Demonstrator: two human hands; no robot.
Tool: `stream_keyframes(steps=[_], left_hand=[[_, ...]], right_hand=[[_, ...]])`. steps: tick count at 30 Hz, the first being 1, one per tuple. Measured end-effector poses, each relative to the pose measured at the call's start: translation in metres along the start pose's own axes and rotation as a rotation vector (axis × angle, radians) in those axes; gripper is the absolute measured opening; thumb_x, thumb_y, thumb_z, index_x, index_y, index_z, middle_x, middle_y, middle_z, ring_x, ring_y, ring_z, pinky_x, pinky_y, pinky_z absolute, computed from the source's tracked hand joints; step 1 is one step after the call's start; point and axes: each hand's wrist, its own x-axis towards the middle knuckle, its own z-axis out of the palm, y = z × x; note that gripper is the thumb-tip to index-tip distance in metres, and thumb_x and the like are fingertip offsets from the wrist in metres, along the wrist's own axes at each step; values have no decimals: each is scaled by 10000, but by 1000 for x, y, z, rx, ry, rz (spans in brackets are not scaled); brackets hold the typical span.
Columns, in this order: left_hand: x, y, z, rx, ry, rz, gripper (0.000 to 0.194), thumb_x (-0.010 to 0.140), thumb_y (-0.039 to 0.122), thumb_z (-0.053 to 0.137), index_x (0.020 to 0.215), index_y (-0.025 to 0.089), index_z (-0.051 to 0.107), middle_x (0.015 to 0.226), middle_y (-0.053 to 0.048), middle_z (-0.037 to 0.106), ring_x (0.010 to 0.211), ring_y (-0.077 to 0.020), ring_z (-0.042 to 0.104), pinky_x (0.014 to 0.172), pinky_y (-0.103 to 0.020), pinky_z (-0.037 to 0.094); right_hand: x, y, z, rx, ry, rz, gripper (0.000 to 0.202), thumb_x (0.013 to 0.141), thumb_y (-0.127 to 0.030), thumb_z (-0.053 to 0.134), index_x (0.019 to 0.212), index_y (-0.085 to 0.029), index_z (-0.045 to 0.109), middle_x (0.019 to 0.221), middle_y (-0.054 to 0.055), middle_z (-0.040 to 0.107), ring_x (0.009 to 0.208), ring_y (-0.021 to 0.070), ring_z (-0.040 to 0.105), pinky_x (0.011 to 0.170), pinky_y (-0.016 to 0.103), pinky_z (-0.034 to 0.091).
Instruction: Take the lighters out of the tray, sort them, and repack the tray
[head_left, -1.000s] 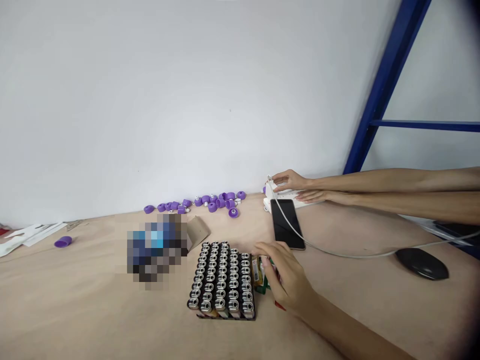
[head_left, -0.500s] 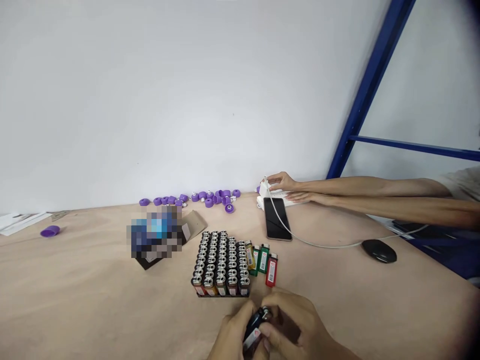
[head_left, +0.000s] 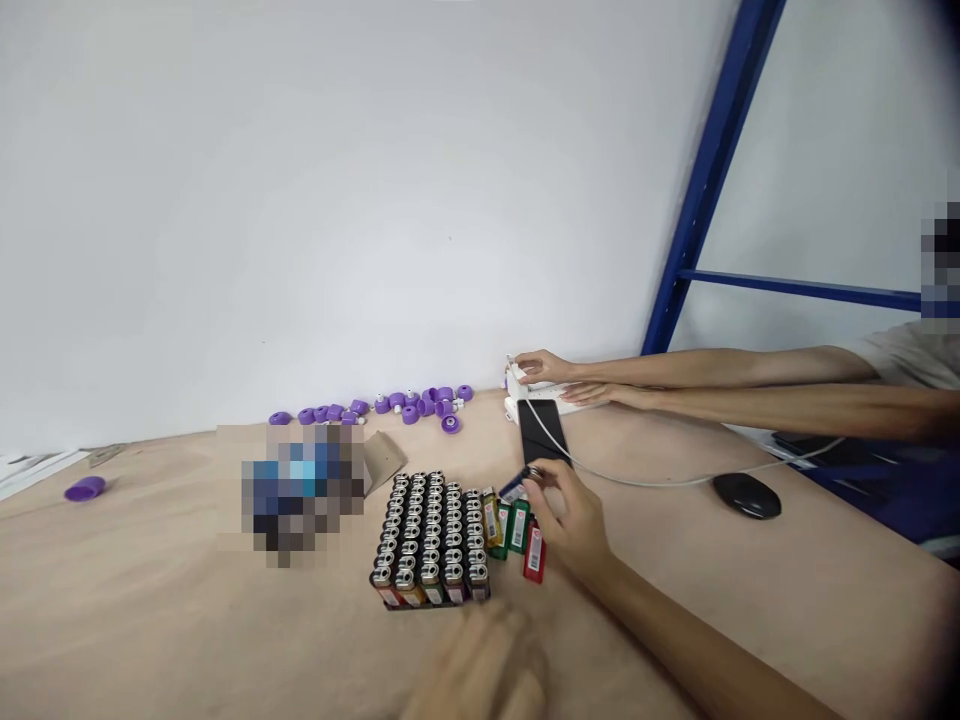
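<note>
My right hand (head_left: 576, 518) pinches a dark blue lighter (head_left: 514, 486) by its metal top end. It hangs over the upper ends of the loose lighters beside the tray: a yellow lighter (head_left: 491, 522), two green ones and a red lighter (head_left: 534, 555). To their left stands a tray of lighters (head_left: 430, 540), upright in packed rows with their metal tops up. At the bottom edge is my left hand (head_left: 480, 665), just in front of the tray. Motion smears its fingers, so its grip cannot be made out.
Behind the lighters lies a phone (head_left: 541, 425) with a white cable (head_left: 622, 478) across it. A co-worker's hands (head_left: 544, 367) rest at a white power strip. Purple caps (head_left: 410, 413) line the wall. A blurred-out box (head_left: 300, 490) is left, a black mouse (head_left: 746, 495) right.
My right hand has carried the dark blue lighter forward from my left hand to beside the loose lighters. My left hand has let go of it. The view has shifted slightly.
</note>
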Motion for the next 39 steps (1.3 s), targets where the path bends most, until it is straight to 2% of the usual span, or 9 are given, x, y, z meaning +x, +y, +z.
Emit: stream_keyframes(steps=[4,7,10,13,23,28,34,37,39], left_hand=[[26,-19,-33,275,153,-32,300,887,173,471,1143,108,613,1148,-170,687,1099,-284,615,913,-407,523],[34,-27,-45,442,82,-45,460,925,294,464,1314,57,527,1295,-191,628,1230,-301,530,964,-420,470],[32,-32,-41,551,-36,9,634,936,464,456,1376,9,476,1367,-192,590,1295,-314,474,1014,-409,404],[27,-35,-30,641,-78,51,645,928,503,481,1339,6,519,1348,-192,610,1272,-324,495,1040,-407,348],[24,-38,-15,638,0,54,403,936,222,471,1229,-28,588,1265,-225,649,1206,-348,542,1103,-450,266],[22,-39,-13,591,21,21,390,952,232,461,1235,4,602,1271,-186,663,1225,-323,552,1114,-423,285],[21,-38,-13,593,13,-3,439,967,298,454,1280,17,579,1303,-195,646,1252,-328,553,1114,-435,292],[21,-37,-15,599,16,-2,452,972,315,450,1293,17,565,1299,-199,648,1256,-326,555,1122,-436,273],[20,-38,-16,593,24,0,461,976,322,444,1301,14,555,1302,-203,645,1257,-327,557,1122,-438,270]], right_hand=[[8,0,22,68,-52,-65,149,962,-265,521,1064,-199,606,852,48,678,738,181,670,719,299,563],[10,0,31,124,-103,-113,170,969,-254,524,1109,-206,608,922,69,704,793,192,684,744,308,573],[9,2,37,162,-179,-149,180,975,-245,533,1129,-208,618,928,72,707,825,200,684,761,317,576],[9,3,40,177,-265,-188,196,989,-231,512,1144,-193,625,885,74,698,806,209,662,735,332,571],[14,-8,29,178,-452,-351,426,940,-54,371,1329,-131,527,943,111,680,879,232,603,815,387,559],[11,-6,29,131,-417,-270,444,906,-52,370,1314,-143,519,990,123,690,908,252,616,805,420,540],[14,12,15,33,-285,-85,272,980,-162,384,1163,-178,584,926,97,698,865,234,650,799,393,532],[12,13,1,-17,-336,-71,279,963,-265,482,1220,-191,565,1022,106,703,938,249,664,813,389,545],[7,9,-7,-45,-420,-108,468,903,-381,605,1320,-189,516,1198,140,669,1087,296,632,900,438,528]])
